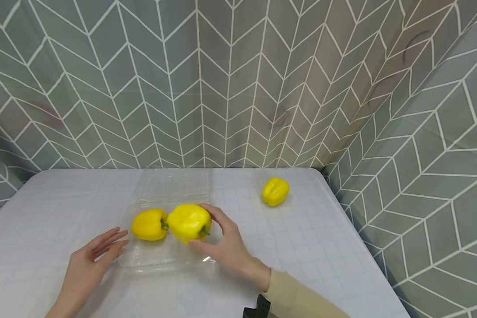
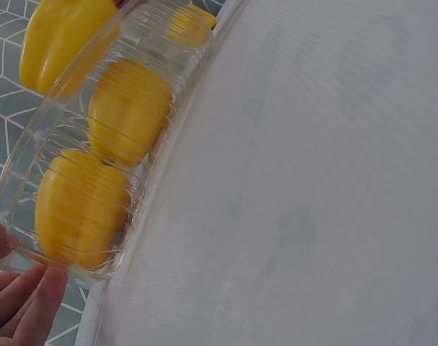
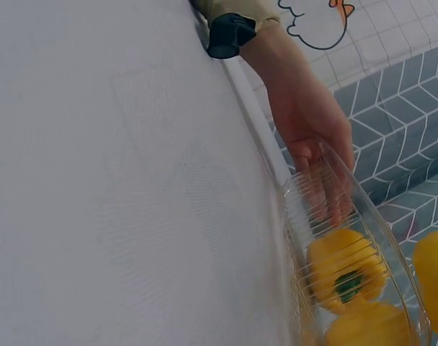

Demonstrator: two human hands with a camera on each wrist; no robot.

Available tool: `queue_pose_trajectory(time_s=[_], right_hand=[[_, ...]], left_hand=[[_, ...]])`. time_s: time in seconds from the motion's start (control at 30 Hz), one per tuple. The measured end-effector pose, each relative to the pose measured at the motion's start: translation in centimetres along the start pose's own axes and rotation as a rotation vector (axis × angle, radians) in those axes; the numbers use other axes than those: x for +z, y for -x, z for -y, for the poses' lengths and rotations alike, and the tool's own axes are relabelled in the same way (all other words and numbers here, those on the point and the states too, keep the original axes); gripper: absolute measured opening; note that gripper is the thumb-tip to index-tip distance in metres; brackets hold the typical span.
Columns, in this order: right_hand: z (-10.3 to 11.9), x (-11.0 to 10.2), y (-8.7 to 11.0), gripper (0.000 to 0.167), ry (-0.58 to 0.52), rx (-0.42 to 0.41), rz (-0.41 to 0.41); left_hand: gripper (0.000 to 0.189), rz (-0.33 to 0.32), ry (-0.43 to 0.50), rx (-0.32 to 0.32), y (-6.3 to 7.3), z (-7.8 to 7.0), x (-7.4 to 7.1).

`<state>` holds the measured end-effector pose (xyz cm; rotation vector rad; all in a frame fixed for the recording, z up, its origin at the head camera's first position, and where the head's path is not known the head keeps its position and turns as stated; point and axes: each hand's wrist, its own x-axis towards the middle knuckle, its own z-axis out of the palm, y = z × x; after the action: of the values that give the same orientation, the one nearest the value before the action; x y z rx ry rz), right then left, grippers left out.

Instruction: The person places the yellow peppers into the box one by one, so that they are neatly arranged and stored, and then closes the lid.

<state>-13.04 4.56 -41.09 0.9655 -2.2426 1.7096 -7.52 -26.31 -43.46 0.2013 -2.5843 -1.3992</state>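
Observation:
A yellow bell pepper [image 1: 187, 221], its green stem pointing to the lower right, is gripped by my right hand [image 1: 226, 245] between thumb and fingers. It is held over a clear plastic clamshell container [image 1: 143, 260] whose lid [image 1: 175, 184] is folded back. Inside the container lies a yellow bell pepper [image 1: 149, 224] at the left. The left wrist view shows a second bell pepper [image 2: 129, 112] through the wall, hidden from the head view under the held one. My left hand [image 1: 89, 260] is at the container's left edge, fingers extended, fingertips right at the plastic.
Another yellow bell pepper [image 1: 275, 191] sits on the white table [image 1: 322, 265] at the back right. Curtains [image 1: 230, 88] with a grey chevron pattern hang behind the table and along its right side.

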Motion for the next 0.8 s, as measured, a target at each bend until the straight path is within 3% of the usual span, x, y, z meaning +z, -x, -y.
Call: queue_pose_trajectory(time_s=[0.3, 0.63, 0.8], right_hand=[[0.0, 0.8, -0.3, 0.07, 0.009, -0.072, 0.011], [0.7, 1.8, -0.2, 0.072, -0.029, 0.026, 0.078], [1.0, 2.3, -0.3, 0.073, -0.012, 0.002, 0.095]], left_hand=[[0.054, 0.0, -0.001, -0.011, 0.0, 0.1, 0.0], [0.055, 0.01, -0.008, -0.031, -0.1, 0.2, 0.1], [0.056, 0.012, -0.017, -0.045, -0.2, 0.3, 0.3]])
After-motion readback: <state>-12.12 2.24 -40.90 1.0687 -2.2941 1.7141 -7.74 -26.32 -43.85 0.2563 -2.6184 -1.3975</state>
